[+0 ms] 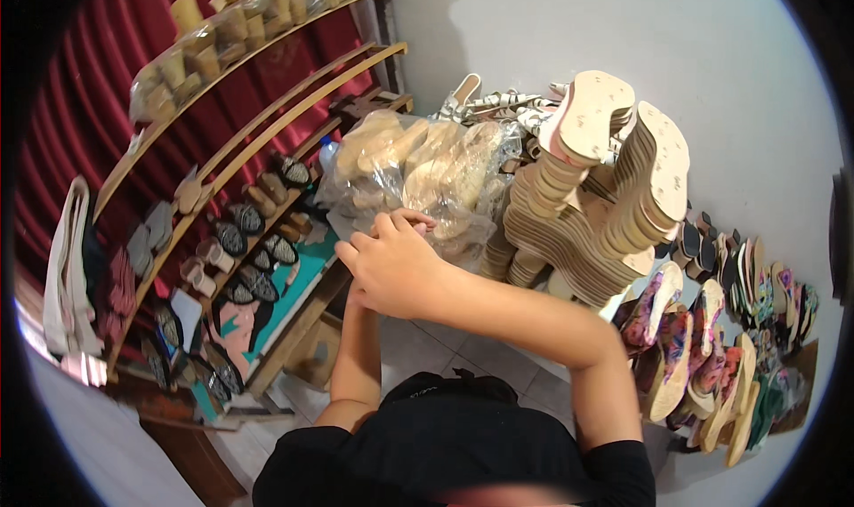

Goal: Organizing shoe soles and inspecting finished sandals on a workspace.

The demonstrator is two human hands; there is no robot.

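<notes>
Both my hands are together in front of me, just nearer than a clear plastic bag (378,182). Shoe-sole-shaped tan pieces (445,171) fill the bag. My right hand (391,267) lies across my left, its fingers bent over it. Most of my left hand (413,220) is hidden behind the right; only some fingers show beyond it, near the bag's lower edge. Whether a small thing sits between the hands I cannot see. Right of the bag stand tall stacks of pale shoe soles (583,240), with upright soles (594,116) on top.
On the left, a slanted wooden rack (294,111) carries bagged heel blocks (205,58) and dark patterned shoes (258,283). A red curtain (98,89) hangs behind. White strappy sandals (516,107) lie by the wall. Floral sandals (672,356) hang at the right, near my right elbow.
</notes>
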